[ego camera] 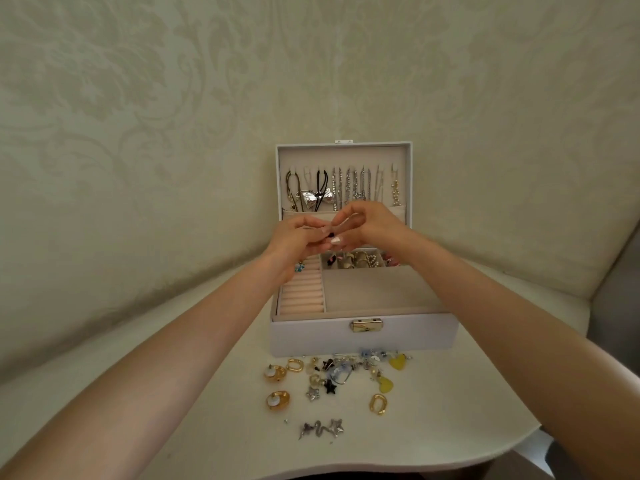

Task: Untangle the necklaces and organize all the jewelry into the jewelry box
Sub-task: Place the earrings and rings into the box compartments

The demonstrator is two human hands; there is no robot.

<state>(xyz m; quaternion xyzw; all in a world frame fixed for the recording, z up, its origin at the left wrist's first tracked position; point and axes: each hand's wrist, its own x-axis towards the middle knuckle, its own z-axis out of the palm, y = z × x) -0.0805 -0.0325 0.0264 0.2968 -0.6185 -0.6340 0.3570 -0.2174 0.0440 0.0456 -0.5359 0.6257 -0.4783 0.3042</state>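
The white jewelry box [363, 336] stands open on the table, lid upright. Several necklaces [346, 187] hang on hooks inside the lid. My left hand [298, 239] and my right hand [370, 225] meet above the box's back compartments, fingertips pinching a small dark piece [331, 234] between them; what it is cannot be made out. Ring rolls [302, 294] fill the left section, and a large beige compartment [377, 289] lies beside them. Small back compartments [360, 259] hold rings and beads. Loose earrings and charms [336, 375] lie scattered before the box.
The white table [221, 410] has a curved front edge and sits against a patterned wall. Gold hoop earrings [277, 398], yellow heart charms [397, 362] and silver star pieces [322, 427] lie on it. A pale chair edge [609, 271] shows at the right.
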